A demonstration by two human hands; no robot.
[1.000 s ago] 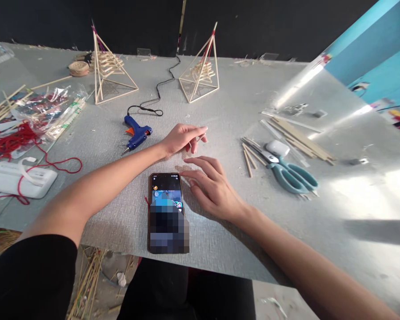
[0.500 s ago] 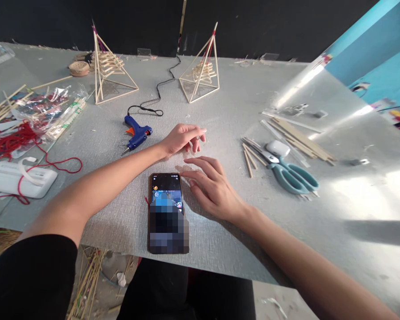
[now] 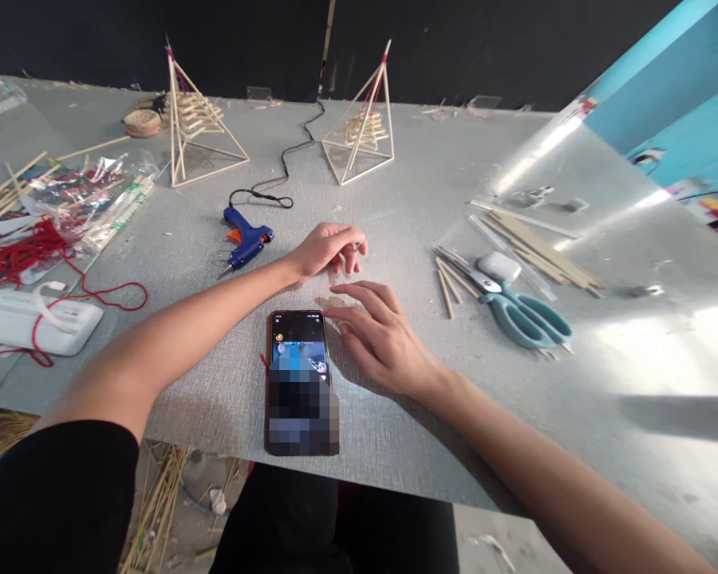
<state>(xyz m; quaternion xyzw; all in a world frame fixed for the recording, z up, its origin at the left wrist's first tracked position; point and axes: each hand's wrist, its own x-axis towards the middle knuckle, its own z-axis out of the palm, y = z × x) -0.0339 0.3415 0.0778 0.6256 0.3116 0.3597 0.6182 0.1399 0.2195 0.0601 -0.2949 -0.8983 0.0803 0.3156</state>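
Note:
A phone point(image 3: 297, 383) lies face up on the table in front of me, its screen lit and its lower part blurred out. Beside its right edge rests my right hand point(image 3: 380, 339), open, fingers stretched to the left; the index fingertip is at the phone's upper right corner. Beyond the phone my left hand point(image 3: 333, 249) lies on the table with fingers loosely bent and apart, holding nothing. To the left of that hand is a blue glue gun point(image 3: 248, 241) with an orange trigger.
Two stick pyramids point(image 3: 179, 159) point(image 3: 364, 171) stand at the back. Teal-handled scissors point(image 3: 523, 319), a white case point(image 3: 499, 266), and wooden strips point(image 3: 538, 247) lie right. Red yarn point(image 3: 29, 251), plastic bags point(image 3: 104, 187) and a white device point(image 3: 72, 327) are left. A black cord point(image 3: 286, 159) runs backward.
The outstretched finger of my left hand has bent inward a little. My right hand and the phone stay where they were.

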